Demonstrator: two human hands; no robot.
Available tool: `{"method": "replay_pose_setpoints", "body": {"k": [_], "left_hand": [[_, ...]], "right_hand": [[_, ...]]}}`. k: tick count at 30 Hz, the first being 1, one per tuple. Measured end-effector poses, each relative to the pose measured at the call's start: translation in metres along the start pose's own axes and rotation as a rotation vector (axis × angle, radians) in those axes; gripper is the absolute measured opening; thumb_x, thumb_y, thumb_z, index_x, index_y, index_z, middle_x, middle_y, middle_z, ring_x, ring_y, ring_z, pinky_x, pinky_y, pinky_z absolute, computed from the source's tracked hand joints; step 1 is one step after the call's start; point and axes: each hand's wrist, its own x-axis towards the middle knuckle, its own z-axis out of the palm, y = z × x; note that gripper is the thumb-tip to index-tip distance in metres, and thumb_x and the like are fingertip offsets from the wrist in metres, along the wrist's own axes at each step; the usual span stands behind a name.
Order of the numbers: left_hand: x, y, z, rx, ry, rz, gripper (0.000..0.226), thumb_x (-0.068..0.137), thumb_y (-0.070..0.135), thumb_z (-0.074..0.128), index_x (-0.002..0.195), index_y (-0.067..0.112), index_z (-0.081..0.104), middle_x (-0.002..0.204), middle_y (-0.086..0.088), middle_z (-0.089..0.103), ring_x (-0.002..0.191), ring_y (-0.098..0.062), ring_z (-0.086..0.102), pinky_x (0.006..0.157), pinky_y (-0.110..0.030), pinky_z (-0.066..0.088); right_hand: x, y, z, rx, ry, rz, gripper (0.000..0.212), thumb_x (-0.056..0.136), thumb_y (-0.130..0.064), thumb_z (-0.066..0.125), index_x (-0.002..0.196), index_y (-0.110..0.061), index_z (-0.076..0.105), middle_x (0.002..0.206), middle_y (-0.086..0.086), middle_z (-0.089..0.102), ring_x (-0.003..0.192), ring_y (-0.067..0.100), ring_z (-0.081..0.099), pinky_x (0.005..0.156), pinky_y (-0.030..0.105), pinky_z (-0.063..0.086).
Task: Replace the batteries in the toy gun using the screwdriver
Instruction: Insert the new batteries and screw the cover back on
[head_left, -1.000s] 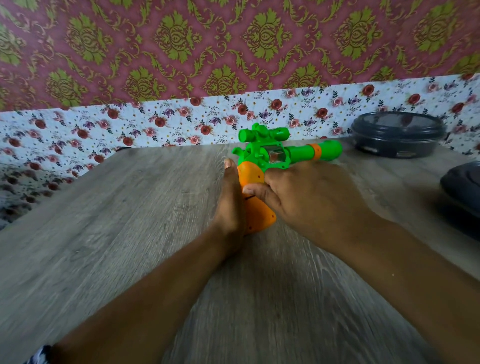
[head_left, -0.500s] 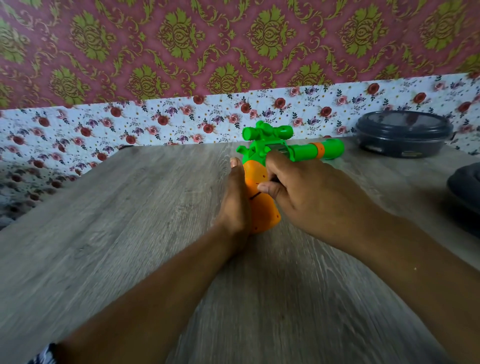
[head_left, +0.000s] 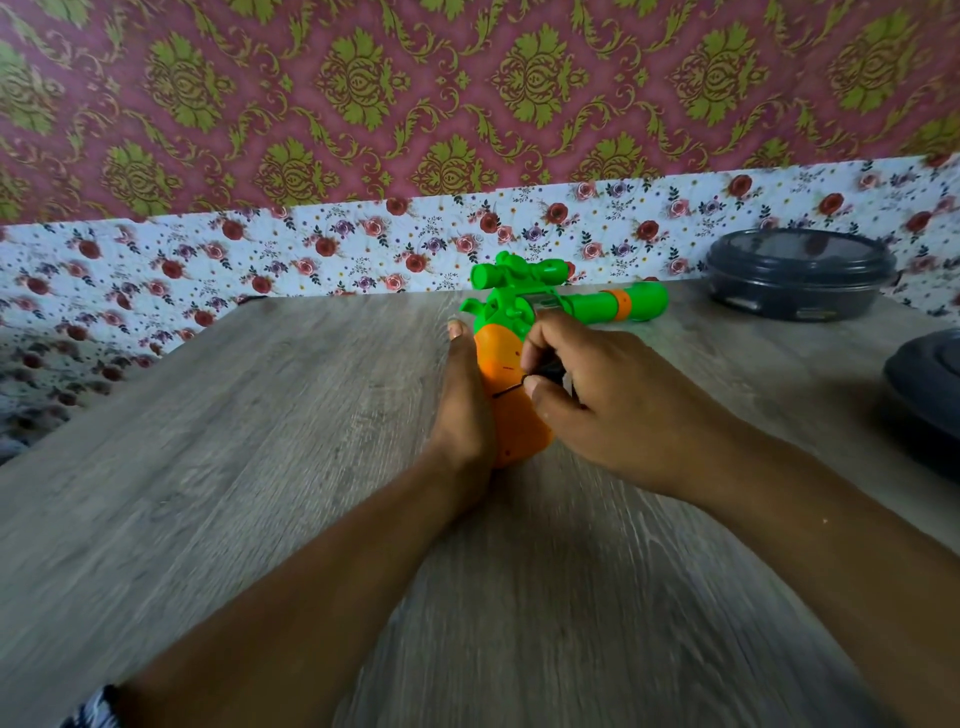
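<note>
The toy gun (head_left: 511, 415) stands on the wooden table (head_left: 249, 467) on its orange grip. Its green body, scope and barrel point right. My left hand (head_left: 462, 410) holds the grip from the left, thumb up along its edge; its fingers are hidden behind the grip. My right hand (head_left: 613, 405) pinches a small dark-handled screwdriver (head_left: 551, 370) between thumb and fingers. The thin tip lies against the side of the orange grip.
A dark round lidded container (head_left: 800, 275) sits at the back right by the floral wall. Another dark rounded object (head_left: 930, 395) lies at the table's right edge. Bare wood stretches left of and in front of the gun.
My right hand has dropped from the green body to the orange grip, and the dark screwdriver now shows between its fingers. My left hand stays on the grip.
</note>
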Motion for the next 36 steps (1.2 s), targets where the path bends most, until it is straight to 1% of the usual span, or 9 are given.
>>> {"method": "replay_pose_setpoints", "body": {"k": [3, 6, 8, 11, 15, 20, 24, 32, 36], "left_hand": [[0.0028, -0.0016, -0.0007, 0.010, 0.032, -0.004, 0.070, 0.097, 0.054, 0.008, 0.091, 0.014, 0.064, 0.073, 0.000, 0.074, 0.072, -0.011, 0.071, 0.069, -0.028, 0.056], [0.0041, -0.0018, 0.0004, -0.004, 0.097, -0.009, 0.074, 0.089, 0.068, 0.021, 0.116, 0.013, 0.062, 0.108, -0.013, 0.070, 0.107, -0.028, 0.064, 0.096, -0.051, 0.047], [0.0041, -0.0027, 0.0009, -0.013, 0.102, -0.005, 0.078, 0.080, 0.074, 0.028, 0.124, 0.017, 0.058, 0.121, -0.017, 0.064, 0.117, -0.033, 0.058, 0.100, -0.060, 0.041], [0.0057, -0.0045, 0.0000, 0.011, 0.114, 0.031, 0.069, 0.092, 0.065, 0.018, 0.124, 0.018, 0.058, 0.120, -0.014, 0.065, 0.114, -0.028, 0.061, 0.100, -0.055, 0.044], [0.0062, -0.0055, -0.0015, 0.009, 0.092, 0.024, 0.067, 0.095, 0.059, 0.014, 0.122, 0.018, 0.059, 0.117, -0.012, 0.068, 0.111, -0.027, 0.063, 0.098, -0.049, 0.047], [0.0068, -0.0059, -0.0036, 0.015, 0.075, 0.017, 0.073, 0.093, 0.062, 0.015, 0.121, 0.010, 0.058, 0.110, -0.016, 0.068, 0.105, -0.028, 0.065, 0.094, -0.047, 0.049], [0.0079, -0.0053, -0.0046, 0.021, 0.083, 0.003, 0.081, 0.082, 0.073, 0.024, 0.129, 0.014, 0.054, 0.121, -0.015, 0.065, 0.113, -0.028, 0.062, 0.100, -0.054, 0.045], [0.0068, -0.0029, -0.0005, 0.071, 0.049, 0.064, 0.088, 0.075, 0.079, 0.026, 0.128, 0.015, 0.054, 0.128, -0.014, 0.060, 0.123, -0.027, 0.055, 0.106, -0.053, 0.039], [0.0054, -0.0038, 0.0011, 0.082, 0.043, 0.063, 0.097, 0.068, 0.083, 0.032, 0.129, 0.011, 0.052, 0.130, -0.017, 0.058, 0.125, -0.028, 0.053, 0.107, -0.055, 0.036]], "right_hand": [[0.0033, 0.0021, -0.0007, 0.035, 0.011, 0.016, 0.004, 0.088, -0.023, 0.056, 0.089, -0.019, 0.055, 0.078, -0.002, 0.061, 0.074, 0.018, 0.058, 0.070, 0.042, 0.048], [0.0042, 0.0074, -0.0040, 0.020, 0.073, 0.014, 0.007, 0.085, -0.026, 0.061, 0.083, -0.019, 0.060, 0.064, -0.005, 0.057, 0.063, 0.017, 0.057, 0.064, 0.038, 0.048], [0.0033, 0.0100, -0.0042, -0.096, 0.116, -0.006, 0.019, 0.086, -0.037, 0.057, 0.079, -0.019, 0.059, 0.056, -0.008, 0.045, 0.054, 0.014, 0.045, 0.056, 0.034, 0.042], [0.0010, 0.0062, 0.0003, -0.263, 0.158, -0.027, 0.032, 0.086, -0.045, 0.040, 0.069, -0.019, 0.047, 0.055, -0.004, 0.038, 0.052, 0.021, 0.040, 0.051, 0.031, 0.031], [-0.0007, 0.0026, 0.0054, -0.280, 0.204, -0.048, 0.029, 0.088, -0.041, 0.036, 0.067, -0.020, 0.034, 0.055, 0.001, 0.038, 0.050, 0.027, 0.042, 0.048, 0.031, 0.029], [0.0005, 0.0078, 0.0008, -0.018, 0.060, -0.007, 0.013, 0.090, -0.031, 0.051, 0.092, -0.020, 0.045, 0.062, -0.010, 0.043, 0.061, 0.016, 0.045, 0.058, 0.032, 0.038], [0.0020, 0.0065, -0.0001, 0.114, 0.081, -0.004, 0.004, 0.086, -0.018, 0.056, 0.089, -0.018, 0.053, 0.068, -0.009, 0.052, 0.065, 0.015, 0.051, 0.061, 0.036, 0.044], [0.0013, 0.0054, 0.0001, -0.074, 0.122, -0.048, 0.006, 0.085, -0.021, 0.059, 0.082, -0.018, 0.055, 0.068, 0.001, 0.060, 0.058, 0.016, 0.047, 0.055, 0.036, 0.043], [0.0014, 0.0061, 0.0003, -0.075, 0.141, 0.005, 0.008, 0.084, -0.021, 0.060, 0.078, -0.017, 0.054, 0.058, -0.005, 0.049, 0.051, 0.010, 0.038, 0.055, 0.031, 0.033]]}}
